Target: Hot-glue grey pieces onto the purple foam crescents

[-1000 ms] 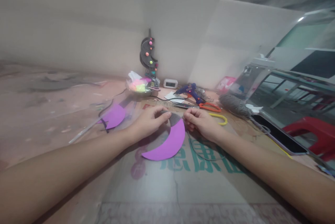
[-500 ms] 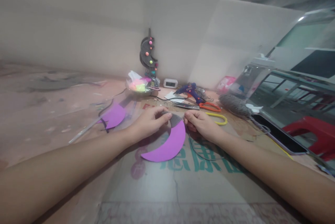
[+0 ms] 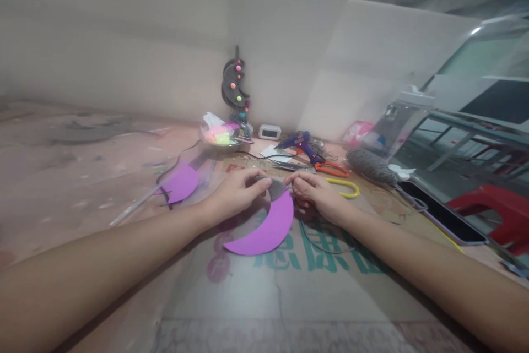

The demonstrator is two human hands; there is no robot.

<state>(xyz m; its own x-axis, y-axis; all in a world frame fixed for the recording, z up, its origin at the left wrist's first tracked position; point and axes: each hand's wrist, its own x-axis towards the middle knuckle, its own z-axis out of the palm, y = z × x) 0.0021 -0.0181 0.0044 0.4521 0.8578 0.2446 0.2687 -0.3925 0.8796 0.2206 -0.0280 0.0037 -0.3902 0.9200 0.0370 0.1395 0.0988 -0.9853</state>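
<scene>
A purple crescent moon cutout point(image 3: 268, 229) hangs in front of me with its point down to the left. Its upper end is covered in grey that looks like wound yarn. My left hand point(image 3: 242, 190) is closed on that grey end, thumb in front. Close to the crescent's right edge, my right hand point(image 3: 312, 190) is pinched on grey yarn point(image 3: 320, 247), which loops down below the hand. The fingertips of the right hand nearly touch the grey part; the yarn between them is barely visible. Cardboard with green printed characters point(image 3: 322, 251) lies beneath.
Behind the hands are yellow-handled scissors point(image 3: 347, 189), orange-handled scissors point(image 3: 332, 170), a blue glue gun point(image 3: 301, 145), a bowl point(image 3: 223, 147) and a small clock point(image 3: 269, 132). Rightward lie a grey yarn ball point(image 3: 370, 166) and a phone point(image 3: 442, 215). Purple cutouts point(image 3: 182, 181) lie left.
My right hand's index finger has reached left toward the grey end of the crescent. My left hand and the crescent have hardly moved.
</scene>
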